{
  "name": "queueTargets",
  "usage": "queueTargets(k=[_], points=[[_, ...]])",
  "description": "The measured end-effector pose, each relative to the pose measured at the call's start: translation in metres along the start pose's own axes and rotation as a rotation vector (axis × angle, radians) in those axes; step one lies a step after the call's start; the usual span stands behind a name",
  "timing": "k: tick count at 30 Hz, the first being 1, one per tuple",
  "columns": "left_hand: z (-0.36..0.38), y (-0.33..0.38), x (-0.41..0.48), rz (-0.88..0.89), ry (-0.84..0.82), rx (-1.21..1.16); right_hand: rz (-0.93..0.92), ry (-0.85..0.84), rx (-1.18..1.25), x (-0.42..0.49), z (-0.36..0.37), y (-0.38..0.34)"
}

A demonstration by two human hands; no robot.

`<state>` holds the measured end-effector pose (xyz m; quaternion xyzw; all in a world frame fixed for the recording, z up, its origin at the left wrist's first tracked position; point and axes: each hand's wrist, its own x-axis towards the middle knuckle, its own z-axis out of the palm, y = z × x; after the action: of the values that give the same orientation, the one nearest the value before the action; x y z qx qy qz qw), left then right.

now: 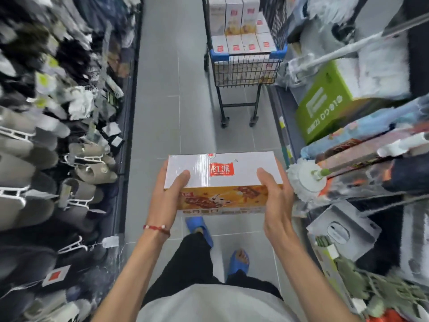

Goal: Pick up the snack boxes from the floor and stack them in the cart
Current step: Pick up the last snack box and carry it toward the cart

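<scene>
A snack box [222,180] is held clear of the floor [162,101] in the near middle of the aisle, clamped between the left hand [168,196] and the right hand [276,194], one at each end. The cart [246,66] stands farther along, already loaded with similar boxes. A slip may be judged possible, since the glossy wrap offers little grip; the mop head [306,180] at right could be clipped in passing.

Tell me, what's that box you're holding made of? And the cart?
The snack box looks like printed cardboard under glossy clear film: crisp folded edges, shiny streaks across its white top. The cart seems dark-coated metal wire: thin grid bars and tube legs, with blue, probably plastic, rim corners.
</scene>
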<state>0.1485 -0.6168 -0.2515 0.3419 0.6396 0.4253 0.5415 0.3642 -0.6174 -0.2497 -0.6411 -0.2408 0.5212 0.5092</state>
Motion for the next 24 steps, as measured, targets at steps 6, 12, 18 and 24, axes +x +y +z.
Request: queueTargets(k=[6,12,18,24], points=[[-0.027,0.039,0.125,0.021,0.028,-0.033,-0.020,0.008,-0.023,0.096,0.104,-0.032],[-0.066,0.107,0.245,0.056,0.013,-0.025,-0.049,0.034,-0.049,0.169,0.212,-0.066],[-0.092,0.167,0.361,0.070,-0.016,0.008,-0.029,0.060,0.012,0.244,0.298,-0.098],[-0.089,0.213,0.482,0.051,-0.026,0.051,-0.022,0.085,0.041,0.342,0.367,-0.128]])
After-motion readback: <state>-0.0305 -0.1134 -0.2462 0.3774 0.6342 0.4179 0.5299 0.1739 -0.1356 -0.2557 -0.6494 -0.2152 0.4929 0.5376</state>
